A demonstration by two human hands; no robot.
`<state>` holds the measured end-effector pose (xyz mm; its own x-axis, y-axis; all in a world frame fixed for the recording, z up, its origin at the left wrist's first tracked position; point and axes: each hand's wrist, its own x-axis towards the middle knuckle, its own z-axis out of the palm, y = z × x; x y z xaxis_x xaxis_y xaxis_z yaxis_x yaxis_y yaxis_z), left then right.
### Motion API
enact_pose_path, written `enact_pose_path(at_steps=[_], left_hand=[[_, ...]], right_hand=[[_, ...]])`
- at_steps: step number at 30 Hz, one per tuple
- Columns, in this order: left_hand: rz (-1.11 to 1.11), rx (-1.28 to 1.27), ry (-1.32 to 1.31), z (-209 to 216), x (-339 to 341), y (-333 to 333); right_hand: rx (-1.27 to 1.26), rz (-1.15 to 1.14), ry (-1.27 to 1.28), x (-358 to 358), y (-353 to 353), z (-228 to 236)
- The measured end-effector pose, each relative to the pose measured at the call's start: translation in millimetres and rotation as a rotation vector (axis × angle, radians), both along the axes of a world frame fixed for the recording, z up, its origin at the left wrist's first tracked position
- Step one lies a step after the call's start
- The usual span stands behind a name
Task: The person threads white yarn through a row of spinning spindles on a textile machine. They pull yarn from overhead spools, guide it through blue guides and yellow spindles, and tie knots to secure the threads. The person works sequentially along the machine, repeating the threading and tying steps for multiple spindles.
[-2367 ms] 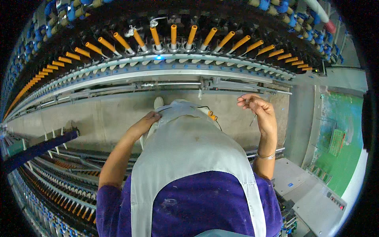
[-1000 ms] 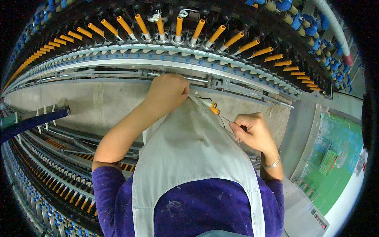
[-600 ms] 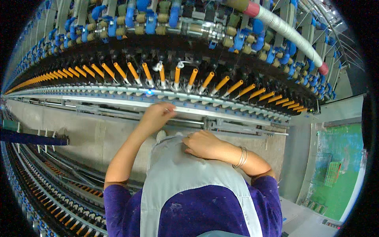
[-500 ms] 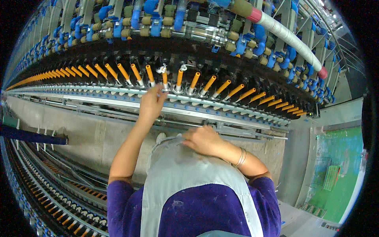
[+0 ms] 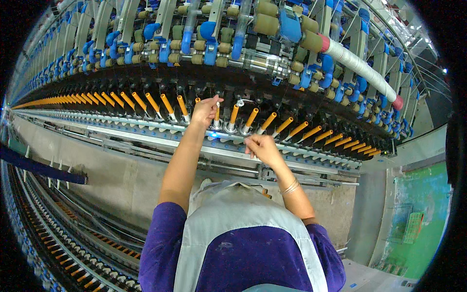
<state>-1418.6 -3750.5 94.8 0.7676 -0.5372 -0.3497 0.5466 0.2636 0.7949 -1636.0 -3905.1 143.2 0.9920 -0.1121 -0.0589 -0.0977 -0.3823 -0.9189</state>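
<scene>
My left hand (image 5: 205, 112) reaches to the row of upright orange bobbins on the spinning machine. Its thumb and forefinger close at the top of one bobbin (image 5: 217, 116), on a small tuft of white fibre (image 5: 219, 102). On the neighbouring bobbin (image 5: 234, 116), a second white tuft (image 5: 240, 103) clings to the tip. Lower and to the right, my right hand (image 5: 263, 147) hovers in front of the machine's rail, fingers curled together. Anything between those fingers is too small to make out.
Drafting rollers with blue fittings (image 5: 210, 48) run above the bobbins. A white tube with red ends (image 5: 360, 65) slants across the upper right. A metal rail (image 5: 301, 152) lies in front. Orange tubes (image 5: 266, 193) peek from my apron. Another machine (image 5: 73, 233) stands behind left.
My left hand has risen from a bobbin's base to its tip, at the white tuft. My right hand has lifted off the apron toward the rail. A blue light now shows on the rail.
</scene>
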Motion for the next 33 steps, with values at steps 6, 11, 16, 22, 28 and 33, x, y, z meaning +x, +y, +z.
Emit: enact_pose_path(at_steps=[6, 11, 16, 22, 28, 33], left_hand=[[0.176, 0.801, -0.960, 9, 2, -5], [-0.134, 1.337, -1.611, 61, 27, -19], [-0.444, 1.443, -1.704, 60, 6, -19], [0.186, 0.938, -0.951, -21, -67, 26], [-0.176, 0.093, -0.047, 17, 4, 15], [-0.155, 0.159, 0.091, 21, 12, 4]], right_hand=[[-0.029, -0.162, 0.073, -48, 1, -20], [0.026, -0.244, 0.179, -79, 9, -40], [0.088, -0.133, 0.148, -82, 39, -57], [-0.190, -0.027, 0.118, -84, 39, -55], [-0.264, 0.058, 0.072, -69, 33, -40], [-0.166, 0.065, 0.083, -68, 44, -29]])
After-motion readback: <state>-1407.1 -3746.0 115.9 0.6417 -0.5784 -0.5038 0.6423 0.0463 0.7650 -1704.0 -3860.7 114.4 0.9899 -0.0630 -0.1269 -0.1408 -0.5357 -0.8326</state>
